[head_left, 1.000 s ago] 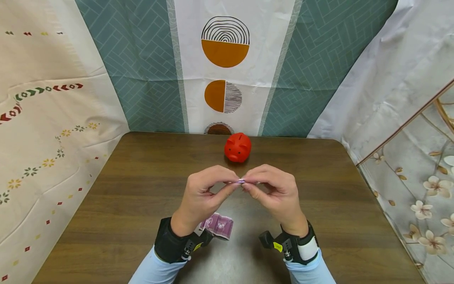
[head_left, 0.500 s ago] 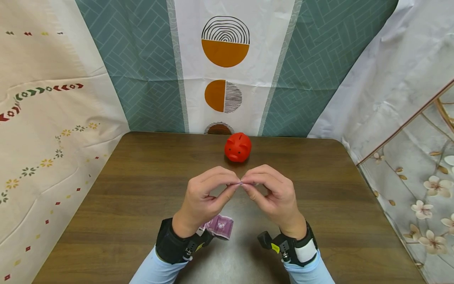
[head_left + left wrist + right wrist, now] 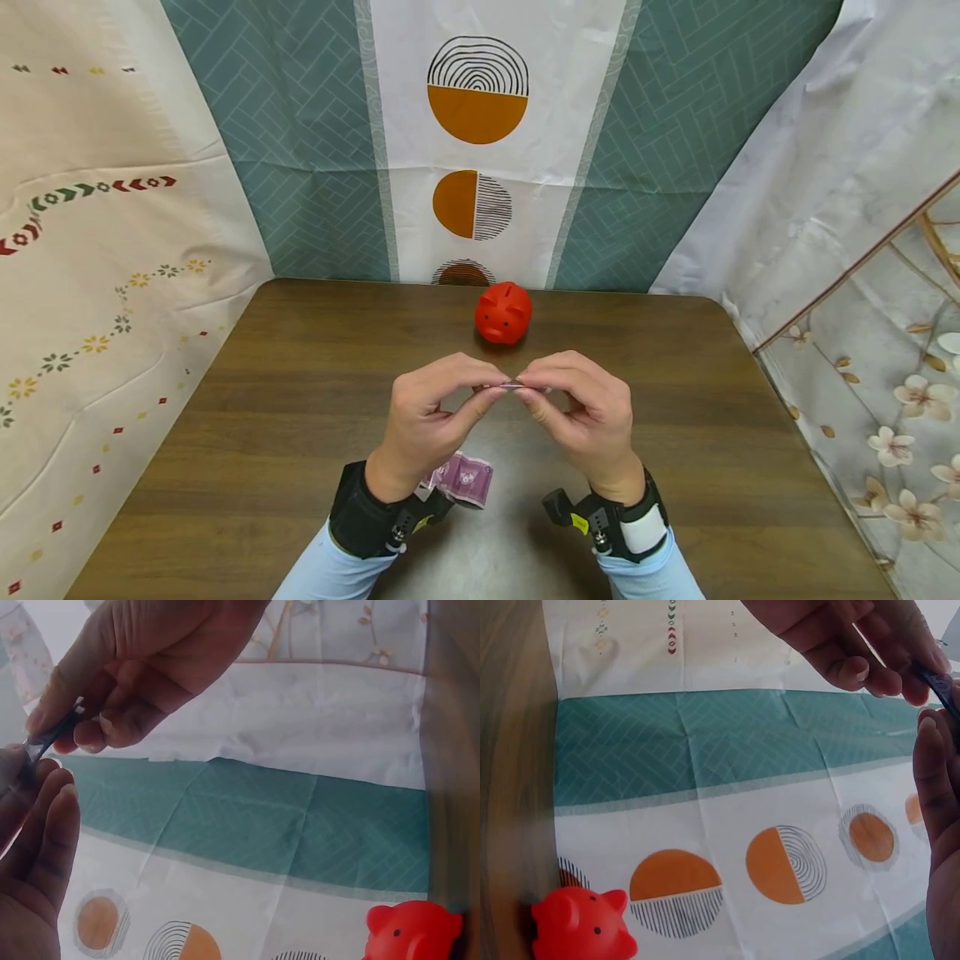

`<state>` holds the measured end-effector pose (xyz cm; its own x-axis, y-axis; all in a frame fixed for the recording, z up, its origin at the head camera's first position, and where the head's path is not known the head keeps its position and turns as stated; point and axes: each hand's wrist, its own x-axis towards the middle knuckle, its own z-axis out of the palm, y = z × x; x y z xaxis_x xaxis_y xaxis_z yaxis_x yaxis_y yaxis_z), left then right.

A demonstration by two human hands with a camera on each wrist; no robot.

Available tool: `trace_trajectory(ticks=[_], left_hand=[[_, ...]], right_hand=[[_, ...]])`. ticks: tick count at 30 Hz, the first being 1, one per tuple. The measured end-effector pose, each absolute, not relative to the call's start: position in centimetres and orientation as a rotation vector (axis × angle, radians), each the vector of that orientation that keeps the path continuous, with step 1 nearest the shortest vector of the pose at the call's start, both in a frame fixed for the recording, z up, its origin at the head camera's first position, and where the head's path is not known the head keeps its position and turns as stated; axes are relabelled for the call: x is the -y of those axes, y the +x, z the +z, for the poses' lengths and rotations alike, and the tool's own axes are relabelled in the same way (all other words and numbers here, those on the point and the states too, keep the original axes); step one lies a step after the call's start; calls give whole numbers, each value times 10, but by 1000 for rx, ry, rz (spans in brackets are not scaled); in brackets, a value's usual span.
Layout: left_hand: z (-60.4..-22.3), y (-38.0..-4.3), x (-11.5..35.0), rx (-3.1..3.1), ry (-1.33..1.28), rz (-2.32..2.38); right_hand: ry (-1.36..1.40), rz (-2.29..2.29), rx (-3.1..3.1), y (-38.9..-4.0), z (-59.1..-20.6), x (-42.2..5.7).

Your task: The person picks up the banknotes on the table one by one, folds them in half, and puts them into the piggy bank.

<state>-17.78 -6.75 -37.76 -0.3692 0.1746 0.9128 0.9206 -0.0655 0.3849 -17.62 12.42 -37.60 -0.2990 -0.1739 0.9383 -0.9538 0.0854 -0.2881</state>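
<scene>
Above the middle of the table, my left hand (image 3: 435,412) and right hand (image 3: 588,412) face each other, fingertips nearly meeting. Each pinches one end of a small, thin, purple folded banknote (image 3: 512,386) between thumb and fingers. Edge-on in the head view, the note shows as a narrow dark strip (image 3: 51,737) in the left wrist view. Most of its surface is hidden by the fingers. A second purple banknote (image 3: 471,481), creased, lies on the table beside my left wrist, which partly covers it. Beyond both hands stands a red piggy bank (image 3: 502,313) with a slot on top.
The wooden table (image 3: 300,358) has rounded far corners. Behind it hangs a teal and white cloth (image 3: 300,167) with orange half circles. Patterned cloths flank the table left and right. Each wrist wears a black strap with a small camera.
The fingertips come together over the banknote, then part slightly, leaving a bit of it showing between them. The piggy bank and the note on the table stay put.
</scene>
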Motion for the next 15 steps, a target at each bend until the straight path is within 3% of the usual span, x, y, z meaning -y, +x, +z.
trace_trajectory(ticks=[15], left_hand=[[-378,-175,66,1588,-1148,-1537]], right_hand=[[1159,1483,1522,-177,-378,-127]])
